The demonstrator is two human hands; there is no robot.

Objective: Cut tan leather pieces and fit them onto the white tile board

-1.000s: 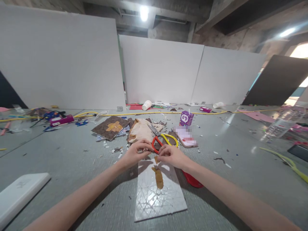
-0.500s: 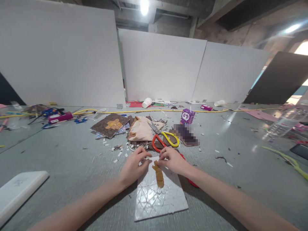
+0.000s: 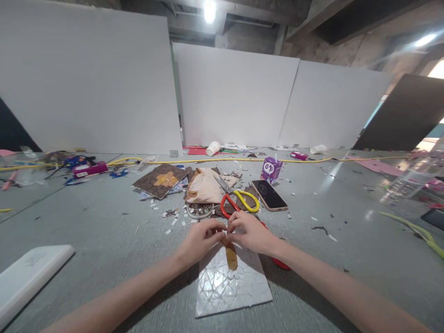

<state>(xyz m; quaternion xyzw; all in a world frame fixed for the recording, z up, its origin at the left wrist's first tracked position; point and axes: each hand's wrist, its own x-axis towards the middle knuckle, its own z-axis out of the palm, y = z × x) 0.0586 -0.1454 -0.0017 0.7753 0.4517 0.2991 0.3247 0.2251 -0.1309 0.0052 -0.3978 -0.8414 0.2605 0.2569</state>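
Note:
A white board with a raised, shiny pattern (image 3: 236, 293) lies flat in front of me. On its upper half is a brown strip with a rounded lower end (image 3: 231, 259); fingers cover its top. My left hand (image 3: 204, 238) is closed at that top end from the left, thumb and fingertips together on the strip. From the right, my right hand (image 3: 251, 233) pinches the same end, its fingertips almost meeting the left ones. Just beyond the hands are scissors with one red and one yellow handle loop (image 3: 248, 201). A red object (image 3: 280, 263) shows partly beneath my right forearm.
Behind the scissors lies a crumpled cream cloth-like piece (image 3: 204, 185), with a dark brown patterned sheet (image 3: 157, 180) to its left. A phone (image 3: 270, 195) and a purple drink carton (image 3: 271, 169) are at right. A white slab (image 3: 34, 273) sits left; scraps litter the table.
My left hand has moved right, its fingertips now at the strip's top end beside the right hand's. The right hand has barely moved. The view has shifted slightly.

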